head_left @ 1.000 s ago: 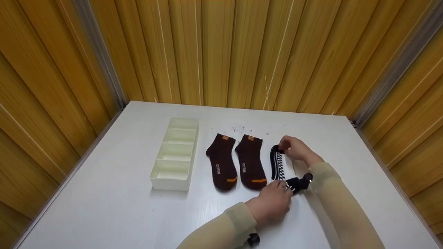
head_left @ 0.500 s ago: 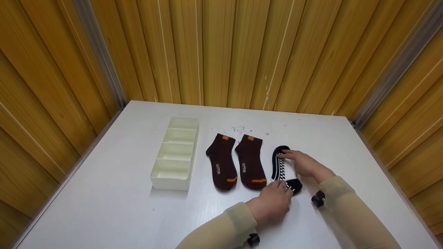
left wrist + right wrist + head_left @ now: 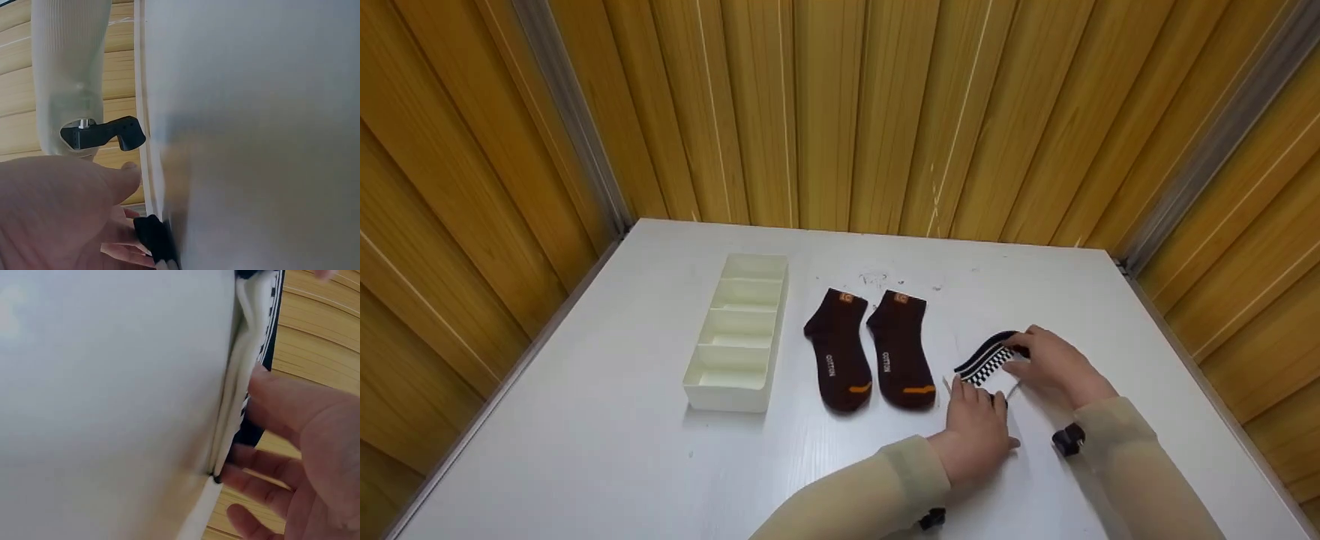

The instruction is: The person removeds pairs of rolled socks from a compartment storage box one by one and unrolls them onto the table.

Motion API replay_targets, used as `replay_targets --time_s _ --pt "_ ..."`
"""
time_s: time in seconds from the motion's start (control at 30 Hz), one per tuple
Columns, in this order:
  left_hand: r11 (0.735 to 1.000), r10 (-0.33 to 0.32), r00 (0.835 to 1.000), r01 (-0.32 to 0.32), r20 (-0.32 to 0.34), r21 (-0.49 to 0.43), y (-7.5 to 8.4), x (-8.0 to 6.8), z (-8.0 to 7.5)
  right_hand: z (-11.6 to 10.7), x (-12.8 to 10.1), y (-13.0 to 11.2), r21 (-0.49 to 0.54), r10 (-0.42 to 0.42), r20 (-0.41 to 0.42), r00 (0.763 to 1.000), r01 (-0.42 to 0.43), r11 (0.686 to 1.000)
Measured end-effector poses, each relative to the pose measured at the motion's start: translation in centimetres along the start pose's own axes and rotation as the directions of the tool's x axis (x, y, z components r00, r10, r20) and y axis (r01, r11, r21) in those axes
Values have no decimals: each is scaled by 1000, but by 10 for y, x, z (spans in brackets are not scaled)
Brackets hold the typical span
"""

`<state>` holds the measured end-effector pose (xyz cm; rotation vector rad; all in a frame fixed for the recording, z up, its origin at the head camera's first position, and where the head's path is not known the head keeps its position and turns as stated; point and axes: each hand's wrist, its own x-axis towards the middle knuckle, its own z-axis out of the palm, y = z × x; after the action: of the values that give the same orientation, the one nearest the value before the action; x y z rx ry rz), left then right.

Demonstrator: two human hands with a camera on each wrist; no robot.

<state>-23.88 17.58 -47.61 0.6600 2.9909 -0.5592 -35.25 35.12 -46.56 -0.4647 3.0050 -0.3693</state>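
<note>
A black-and-white checkered sock lies bent on the right half of the table, its cuff end curving to the right. My left hand rests on its near part, fingers laid over it and thumb apart to the right; they hide much of that part. In the left wrist view a black bit of the sock shows by the fingers. My right hand pinches the far end between thumb and fingers. Seen from the right wrist, the sock's pale inner layers lie along the tabletop beside that thumb.
Two dark brown socks with orange toe marks, a left one and a right one, lie flat side by side left of the hands. Farther left stands a pale divided box. Wood-patterned panels enclose the white table.
My right hand has let go of the far end, drawn back, then taken hold again. That end has swung to the right. My left hand has shifted slightly right.
</note>
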Motion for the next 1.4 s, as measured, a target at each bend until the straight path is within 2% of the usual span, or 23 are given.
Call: replay_targets --time_s 0.13,0.27,0.43,0.5,0.63,0.73,0.83,0.93,1.07,1.13,1.2,1.27,1.4 --pt "999 -50 997 49 59 17 0 10 -2 -1 -9 0 -34 63 6 998 -63 997" --pt "996 -89 994 88 62 25 -5 21 0 0 -19 -4 -84 92 -6 996 -92 992" --pt "993 -91 994 86 59 75 -11 30 4 1 -28 -12 -138 78 -15 997 -79 987" --pt "994 -77 995 72 62 84 -12 31 4 -1 -32 -16 -132 80 9 997 -78 988" --pt "994 -88 994 83 71 65 -14 31 1 -5 -41 -27 -108 79 65 995 -72 992" --pt "994 -108 991 107 76 27 -16 32 2 -8 -46 -38 -69 63 111 992 -55 996" --pt "987 -145 986 149 78 -52 -18 35 5 -10 -50 -45 -8 28 155 988 -27 1000" --pt "976 -169 982 179 88 -124 -19 38 8 -10 -53 -50 84 -48 196 979 32 996" --pt "973 -151 982 168 113 -161 -23 40 8 -10 -51 -51 210 -172 244 954 121 970" --pt "974 -135 984 153 117 -168 -25 39 7 -10 -49 -49 254 -196 257 946 130 958" --pt "977 -119 986 138 118 -165 -28 37 6 -9 -44 -46 269 -201 248 948 132 954" --pt "978 -111 987 129 112 -165 -30 35 6 -7 -39 -42 273 -186 214 959 125 954" --pt "979 -90 990 108 113 -172 -33 35 6 0 -25 -35 256 -165 66 984 143 956"
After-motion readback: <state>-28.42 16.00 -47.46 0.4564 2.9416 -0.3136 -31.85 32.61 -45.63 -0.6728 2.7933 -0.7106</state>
